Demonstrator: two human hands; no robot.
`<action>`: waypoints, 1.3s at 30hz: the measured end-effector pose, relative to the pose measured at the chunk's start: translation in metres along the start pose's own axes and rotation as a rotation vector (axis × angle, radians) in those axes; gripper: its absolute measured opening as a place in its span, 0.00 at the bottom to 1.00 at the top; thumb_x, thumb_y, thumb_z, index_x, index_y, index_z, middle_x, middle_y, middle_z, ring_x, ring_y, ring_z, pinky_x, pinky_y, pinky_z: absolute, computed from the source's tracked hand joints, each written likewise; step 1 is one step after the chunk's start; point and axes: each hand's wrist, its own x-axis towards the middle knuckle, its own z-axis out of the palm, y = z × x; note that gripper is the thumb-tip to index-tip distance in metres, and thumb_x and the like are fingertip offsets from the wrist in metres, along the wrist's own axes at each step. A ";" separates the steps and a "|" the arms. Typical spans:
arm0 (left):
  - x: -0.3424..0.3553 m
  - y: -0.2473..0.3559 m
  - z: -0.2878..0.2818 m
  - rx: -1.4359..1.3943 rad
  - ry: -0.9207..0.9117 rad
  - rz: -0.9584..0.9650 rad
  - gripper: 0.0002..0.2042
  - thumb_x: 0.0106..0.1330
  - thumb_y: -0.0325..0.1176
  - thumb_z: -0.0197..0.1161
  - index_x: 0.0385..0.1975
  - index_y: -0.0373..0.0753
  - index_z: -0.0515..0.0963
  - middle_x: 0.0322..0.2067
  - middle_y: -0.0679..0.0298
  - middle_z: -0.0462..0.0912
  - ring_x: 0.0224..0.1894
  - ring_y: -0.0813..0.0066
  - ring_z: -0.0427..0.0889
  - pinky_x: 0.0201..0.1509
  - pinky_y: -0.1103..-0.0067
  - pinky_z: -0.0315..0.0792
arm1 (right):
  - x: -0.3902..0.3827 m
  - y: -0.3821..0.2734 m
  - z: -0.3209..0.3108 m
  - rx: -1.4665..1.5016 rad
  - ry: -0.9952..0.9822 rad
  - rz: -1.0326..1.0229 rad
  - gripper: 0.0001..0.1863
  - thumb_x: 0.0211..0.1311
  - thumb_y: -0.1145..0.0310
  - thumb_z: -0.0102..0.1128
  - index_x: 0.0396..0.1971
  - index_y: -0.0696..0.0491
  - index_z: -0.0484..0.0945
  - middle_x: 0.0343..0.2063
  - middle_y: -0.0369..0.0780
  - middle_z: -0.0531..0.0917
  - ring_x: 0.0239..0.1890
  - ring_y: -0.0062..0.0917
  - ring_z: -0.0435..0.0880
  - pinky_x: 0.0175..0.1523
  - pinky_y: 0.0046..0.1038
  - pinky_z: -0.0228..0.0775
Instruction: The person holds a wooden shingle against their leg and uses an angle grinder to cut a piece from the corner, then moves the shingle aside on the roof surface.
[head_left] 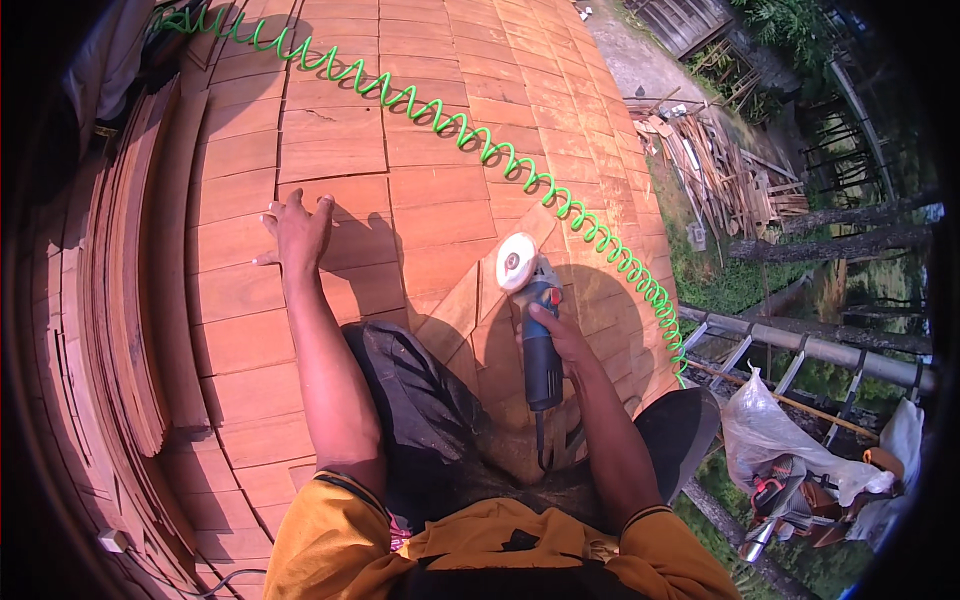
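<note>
My left hand (300, 232) is over the reddish wooden shingles (240, 265), fingers spread and holding nothing; its shadow falls to its right. My right hand (560, 342) grips a blue-and-black angle grinder (541, 372) with a pale round disc (516, 262) at its upper end, facing up, and a dark cord hanging from the lower end. Under and beside the grinder lie lighter, slanting wooden pieces (450, 330). My legs in dark trousers are folded on the shingled surface, either side of the grinder.
A coiled green hose (410, 100) crosses diagonally above my hands. Stacked boards (135, 290) run along the left. Beyond the right edge are a ladder (800, 350), a white plastic sack (770, 440) with tools, scrap timber (715, 170), trees and ground below. A dark shape fills the top left corner.
</note>
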 end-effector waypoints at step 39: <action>-0.204 0.028 -0.002 -0.542 -0.611 0.441 0.33 0.48 0.45 0.77 0.48 0.25 0.77 0.38 0.50 0.84 0.42 0.63 0.83 0.46 0.71 0.75 | -0.227 -0.005 -0.191 0.873 -0.734 -0.527 0.40 0.68 0.40 0.51 0.64 0.60 0.56 0.48 0.45 0.71 0.48 0.35 0.74 0.53 0.40 0.72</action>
